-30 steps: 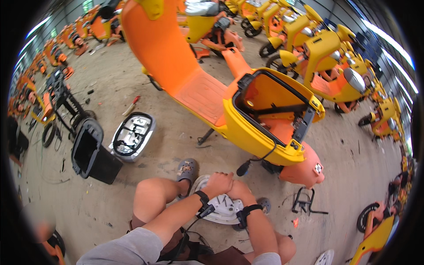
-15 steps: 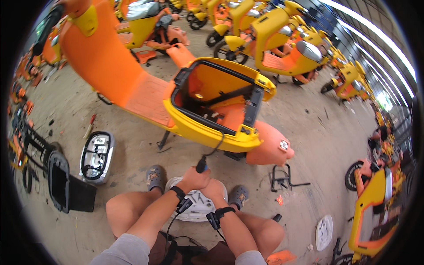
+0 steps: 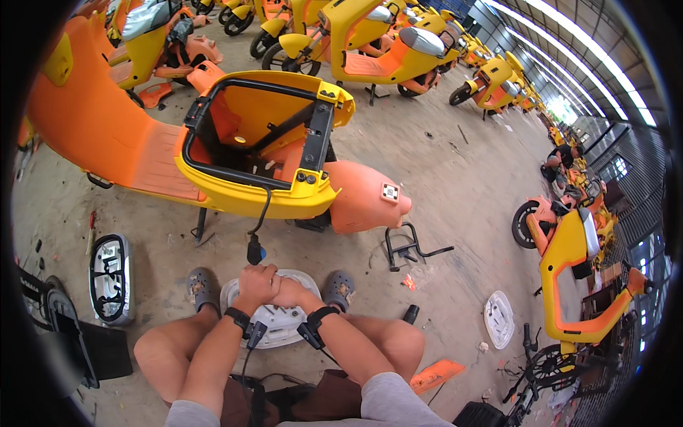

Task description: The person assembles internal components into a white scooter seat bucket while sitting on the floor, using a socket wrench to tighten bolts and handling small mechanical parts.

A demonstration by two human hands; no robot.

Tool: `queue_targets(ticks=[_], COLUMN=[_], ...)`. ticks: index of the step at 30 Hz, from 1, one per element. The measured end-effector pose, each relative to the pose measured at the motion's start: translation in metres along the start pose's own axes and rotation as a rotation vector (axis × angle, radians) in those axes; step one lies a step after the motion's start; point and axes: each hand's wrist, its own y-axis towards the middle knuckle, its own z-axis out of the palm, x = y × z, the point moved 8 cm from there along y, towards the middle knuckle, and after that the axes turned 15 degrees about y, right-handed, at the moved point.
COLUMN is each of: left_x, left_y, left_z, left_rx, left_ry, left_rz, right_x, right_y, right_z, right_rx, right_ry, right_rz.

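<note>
My left hand (image 3: pixel 257 283) and my right hand (image 3: pixel 287 292) are clasped together, fingers closed, in front of my knees. No object shows in them, though the inner fingers are hidden. Below them, between my feet, lies a white plastic tray-like cover (image 3: pixel 272 334), partly covered by my hands and forearms. Just beyond my left hand, a black connector (image 3: pixel 254 250) with a blue end hangs on a cable from the scooter. That scooter (image 3: pixel 245 206), orange and yellow, stands before me with its seat compartment uncovered and its black-rimmed opening facing up.
A silver-edged scooter seat (image 3: pixel 110 279) lies underside up at left, near a screwdriver (image 3: pixel 92 226) and a black bin (image 3: pixel 104 352). A black metal bracket (image 3: pixel 408 249) and another white cover (image 3: pixel 499 320) lie to the right. More scooters (image 3: pixel 384 64) stand behind; a person (image 3: pixel 563 162) crouches far right.
The view has swung to the right, so the scooter sits further left in it. My hands have drawn closer together into a clasp, and the connector shows apart from my left hand.
</note>
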Motion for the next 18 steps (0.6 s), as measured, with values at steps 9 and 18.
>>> queue_targets(ticks=[9,18], left_x=[0.005,0.003], left_y=[0.009,0.017], left_z=[0.013,0.005], left_rx=[0.065,0.19], left_ry=[-0.105,-0.165], left_rz=[0.105,0.142], right_x=[0.004,0.002], right_y=[-0.005,-0.01], right_z=[-0.007,0.0], right_rx=[-0.28,-0.375], right_ry=[-0.056,0.041], right_rz=[0.077,0.199])
